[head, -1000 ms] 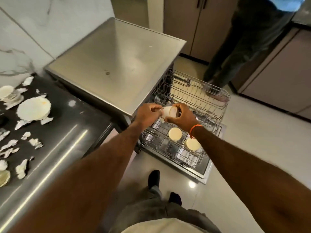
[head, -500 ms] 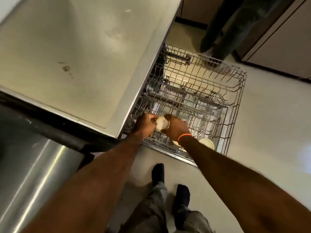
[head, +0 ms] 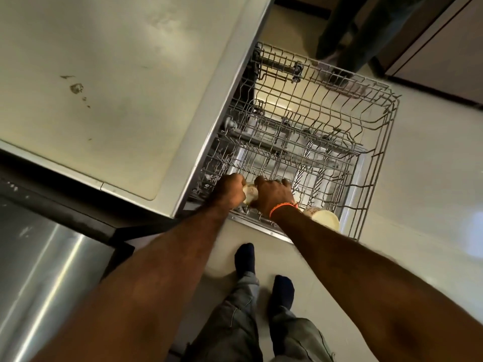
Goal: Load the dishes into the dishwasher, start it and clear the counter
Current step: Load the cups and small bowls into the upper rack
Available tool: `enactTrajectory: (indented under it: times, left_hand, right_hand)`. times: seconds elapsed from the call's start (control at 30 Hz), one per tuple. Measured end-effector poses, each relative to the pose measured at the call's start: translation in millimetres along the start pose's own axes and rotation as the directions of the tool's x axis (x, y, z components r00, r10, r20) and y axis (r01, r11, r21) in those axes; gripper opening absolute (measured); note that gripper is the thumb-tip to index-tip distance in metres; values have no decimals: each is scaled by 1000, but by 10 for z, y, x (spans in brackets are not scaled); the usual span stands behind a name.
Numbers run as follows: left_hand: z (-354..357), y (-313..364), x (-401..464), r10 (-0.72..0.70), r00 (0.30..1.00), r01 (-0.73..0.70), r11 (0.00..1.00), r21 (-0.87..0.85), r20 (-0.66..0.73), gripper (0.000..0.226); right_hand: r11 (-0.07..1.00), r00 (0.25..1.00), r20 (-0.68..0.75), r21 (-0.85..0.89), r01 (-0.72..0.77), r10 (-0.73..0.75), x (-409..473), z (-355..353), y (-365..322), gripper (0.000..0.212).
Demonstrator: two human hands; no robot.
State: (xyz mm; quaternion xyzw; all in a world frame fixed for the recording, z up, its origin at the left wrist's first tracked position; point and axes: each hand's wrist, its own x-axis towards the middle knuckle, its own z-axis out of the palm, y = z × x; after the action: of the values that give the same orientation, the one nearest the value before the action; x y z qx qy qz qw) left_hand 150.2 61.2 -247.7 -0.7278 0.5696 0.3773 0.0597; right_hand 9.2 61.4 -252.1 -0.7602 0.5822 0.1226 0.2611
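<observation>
Standing on a pale tiled floor (head: pixel 418 178) beside a steel countertop (head: pixel 104 74), the person reaches into the pulled-out wire dishwasher rack (head: pixel 379 152). A cream cup (head: pixel 249 194) sits between both hands at the lower rack's near-left corner: the left hand (head: pixel 230 192) and right hand (head: pixel 274 195) curl around it, though its far side is hidden. Another cream cup (head: pixel 325 218) lies just right.
</observation>
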Motion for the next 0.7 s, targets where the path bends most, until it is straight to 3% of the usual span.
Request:
enactTrajectory:
  times: [0.13,0.4,0.6,0.7]
  left_hand:
    - [-118,44,-249,22,1000,-22,1000,-7,-11,46]
    - [-472,186,-1196,63,996,-74,984,-161,-69,52]
    - [-699,171,-2075,71,964,-109,985,-137,-254,41]
    - [-797,38,-2571,21,939,-85,981,-173,-343,35]
  right_hand:
    - [1000,1000,-23,-18,11,-11,-105,-112,42,70]
    - [996,991,-108,-30,80,-83,-713,-752,-54,54]
    - [980,974,-107,9,200,-198,-1305,-1179,-405,49]
    - [940,935,-96,-38,338,-340,-1558,-1311,-701,43]
